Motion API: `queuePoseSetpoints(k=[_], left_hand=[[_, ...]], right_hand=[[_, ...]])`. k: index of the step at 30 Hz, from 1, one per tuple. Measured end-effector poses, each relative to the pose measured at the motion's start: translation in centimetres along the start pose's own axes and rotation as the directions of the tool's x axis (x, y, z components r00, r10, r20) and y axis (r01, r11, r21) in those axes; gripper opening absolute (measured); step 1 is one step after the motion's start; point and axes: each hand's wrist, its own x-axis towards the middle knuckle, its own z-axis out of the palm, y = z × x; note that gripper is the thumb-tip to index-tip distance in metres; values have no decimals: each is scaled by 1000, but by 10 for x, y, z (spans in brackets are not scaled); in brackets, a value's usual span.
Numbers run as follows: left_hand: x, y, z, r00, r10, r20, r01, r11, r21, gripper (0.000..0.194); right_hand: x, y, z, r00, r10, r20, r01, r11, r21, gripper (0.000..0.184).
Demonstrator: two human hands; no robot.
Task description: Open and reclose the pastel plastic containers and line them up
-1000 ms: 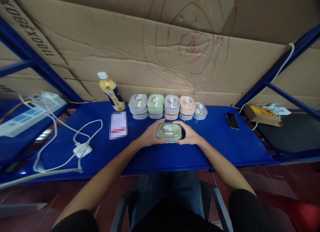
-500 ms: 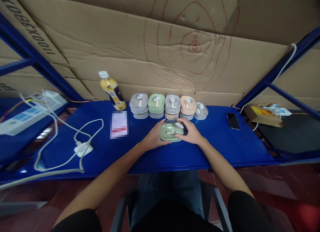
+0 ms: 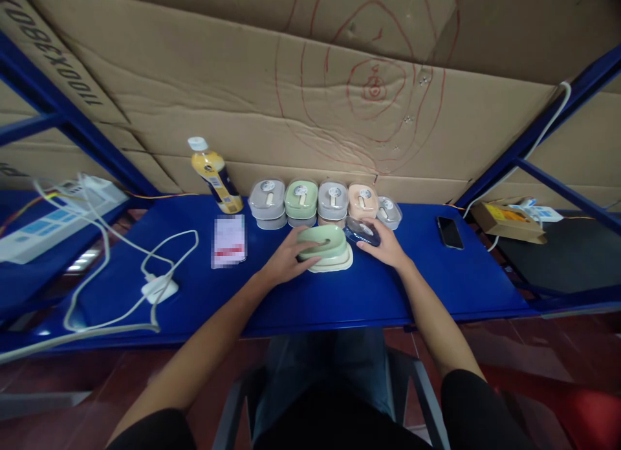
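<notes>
My left hand (image 3: 285, 258) grips the left end of a green soap dish tray (image 3: 326, 238), fingers on its far side and thumb below. A small hole shows in the tray's floor. Under it, offset toward me and to the right, a pale base (image 3: 339, 262) rests on the blue table. In my right hand (image 3: 387, 244) is a clear lid (image 3: 361, 232) with a round label, tilted and apart from the tray. Behind stand stacked lidded soap boxes: grey (image 3: 266, 200), green (image 3: 301, 198), another grey (image 3: 332, 201) and peach (image 3: 363, 201), plus a lower grey box (image 3: 389, 211) at the right end.
On the blue table (image 3: 310, 308), a yellow drink bottle (image 3: 217, 178) and a blurred pink paper (image 3: 229, 241) are to the left. Farther left lie a white adapter (image 3: 160, 288) and looped cable. A phone (image 3: 450, 233) lies right. Cardboard (image 3: 218, 81) walls the back.
The clear lid has come off the green tray and moved right with my right hand. My left hand has shifted the tray up and left, exposing the pale base.
</notes>
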Motion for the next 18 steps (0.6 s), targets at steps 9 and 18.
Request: queuePoseSetpoints(k=[9,18], left_hand=[[-15,-28,-25,990,-138,-34,140,987,77,43],[3,10,13,995,-100,19,101,993,-54,87]], right_hand=[[-3,10,-10,988,43,151,-36,998,-52,75],[5,-26,2,988,-146,47,141,985,94,76]])
